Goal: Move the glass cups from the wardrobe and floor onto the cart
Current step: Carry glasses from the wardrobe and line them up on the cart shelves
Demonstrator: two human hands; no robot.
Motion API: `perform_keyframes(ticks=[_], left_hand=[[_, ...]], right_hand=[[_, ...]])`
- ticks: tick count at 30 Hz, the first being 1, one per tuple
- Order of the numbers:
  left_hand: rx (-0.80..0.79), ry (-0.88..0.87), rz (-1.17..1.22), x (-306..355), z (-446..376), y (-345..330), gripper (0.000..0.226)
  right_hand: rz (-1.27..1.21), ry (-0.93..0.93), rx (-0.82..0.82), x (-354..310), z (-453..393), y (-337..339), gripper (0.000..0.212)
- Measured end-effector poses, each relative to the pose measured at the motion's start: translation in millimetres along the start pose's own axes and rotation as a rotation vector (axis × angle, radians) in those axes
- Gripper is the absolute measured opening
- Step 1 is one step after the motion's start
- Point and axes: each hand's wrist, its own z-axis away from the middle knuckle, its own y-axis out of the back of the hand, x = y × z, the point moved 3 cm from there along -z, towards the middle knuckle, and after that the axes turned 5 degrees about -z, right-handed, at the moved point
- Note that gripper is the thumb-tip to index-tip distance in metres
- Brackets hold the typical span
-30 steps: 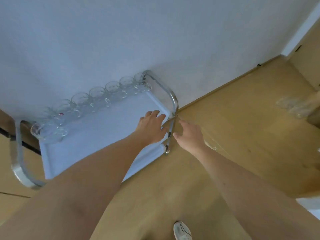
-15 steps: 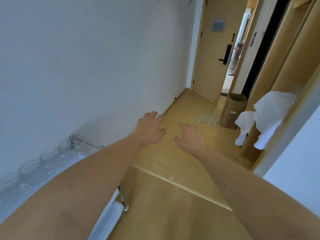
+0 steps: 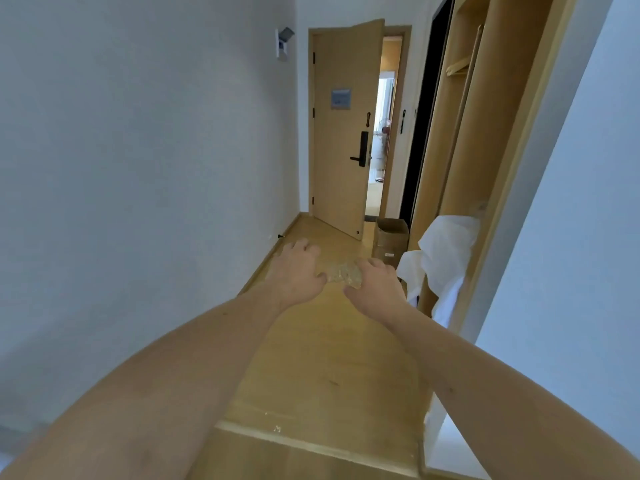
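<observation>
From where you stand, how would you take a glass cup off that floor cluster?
The glass cups are a blurred cluster on the floor, so rims and handles cannot be made out. Likely come from above, fingers round one cup's side wall, nearest cup first. Both hands look empty.

Head camera faces forward down the hallway floor (image 3: 332, 341).

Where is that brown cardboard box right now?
The brown cardboard box stands on the wooden floor at the far end of the hallway, right of the open wooden door and just beyond the hanging white cloth.
</observation>
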Motion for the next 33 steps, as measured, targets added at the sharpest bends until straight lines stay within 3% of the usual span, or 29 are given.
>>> perform_keyframes(ticks=[9,18,33], left_hand=[[-0.045,-0.109,0.012,18.1,-99.7,-45.7,0.059],[-0.054,-0.258,0.053,-9.1,-235.4,-74.0,0.064],[-0.073,-0.505,0.188,-34.8,-438.3,-107.0,0.055]], right_hand=[[-0.007,-0.095,0.023,58.3,-78.0,-5.9,0.061],[0.022,-0.199,0.129,82.3,-191.8,-29.7,0.052],[0.161,-0.480,0.177,123.7,-349.1,-42.1,0.061]])
